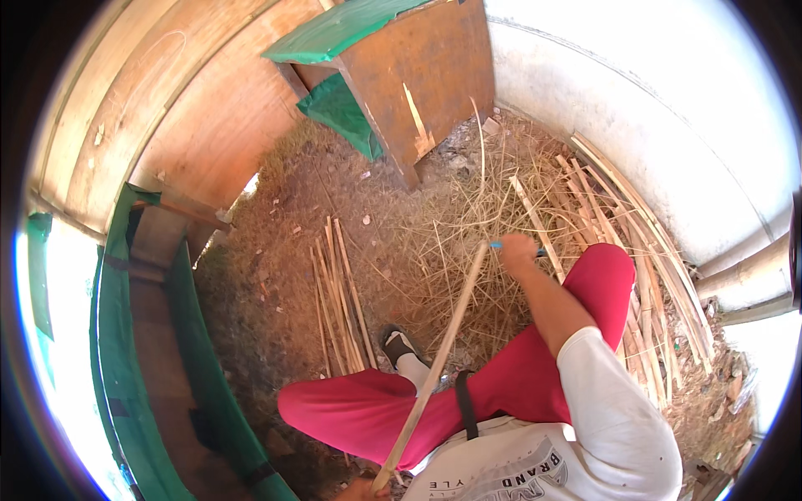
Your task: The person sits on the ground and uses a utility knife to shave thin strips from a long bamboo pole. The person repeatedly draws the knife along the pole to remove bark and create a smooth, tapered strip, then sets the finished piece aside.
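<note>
A long pale bamboo strip point(446, 334) slants across my lap, from the lower edge up toward the middle. My left hand point(364, 490) is closed round its near end, partly cut off by the picture's edge. At the strip's far end, my right hand point(518, 253) is closed on a slim blue-handled tool point(495, 245). Blue shows on both sides of the fist; what kind of tool it is cannot be made out. The tool's tip lies close beside the strip's end, and I cannot tell whether they touch.
Thin split bamboo strips point(341, 292) lie left of my sandalled foot. Loose shavings point(468, 209) cover the ground ahead. A larger bamboo pile point(660, 250) runs along the white wall point(635, 117) at right. A wooden cabinet point(418, 75) stands ahead; a green-covered frame point(180, 309) stands left.
</note>
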Action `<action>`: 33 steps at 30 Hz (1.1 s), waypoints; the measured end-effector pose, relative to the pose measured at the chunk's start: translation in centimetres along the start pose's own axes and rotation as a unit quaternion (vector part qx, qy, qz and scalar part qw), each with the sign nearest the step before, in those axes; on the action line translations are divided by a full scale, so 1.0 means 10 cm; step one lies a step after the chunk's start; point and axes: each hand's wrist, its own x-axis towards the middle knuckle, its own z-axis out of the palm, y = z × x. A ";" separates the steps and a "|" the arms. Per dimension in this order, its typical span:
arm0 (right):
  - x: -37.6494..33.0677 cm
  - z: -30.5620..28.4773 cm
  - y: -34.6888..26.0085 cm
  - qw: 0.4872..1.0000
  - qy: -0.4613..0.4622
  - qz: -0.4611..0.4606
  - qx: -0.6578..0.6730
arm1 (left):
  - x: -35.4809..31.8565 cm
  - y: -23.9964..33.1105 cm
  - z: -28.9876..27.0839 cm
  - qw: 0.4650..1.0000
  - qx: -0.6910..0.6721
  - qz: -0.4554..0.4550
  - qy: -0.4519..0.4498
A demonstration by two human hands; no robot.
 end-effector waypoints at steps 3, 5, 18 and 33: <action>0.12 -0.05 0.02 0.998 -0.030 0.048 0.038 | -0.19 0.06 -0.08 0.993 -0.096 -0.066 -0.018; 0.10 0.02 -0.08 0.998 0.014 0.025 0.049 | -0.21 0.14 -0.15 0.978 -0.175 -0.102 -0.042; -0.56 -1.03 -0.75 0.751 -0.109 -0.033 0.650 | 0.53 0.29 -0.65 0.932 -0.317 -0.065 -0.165; -0.46 -1.62 -0.28 0.482 0.044 0.002 0.875 | 0.87 1.12 -0.79 0.922 0.132 0.251 0.263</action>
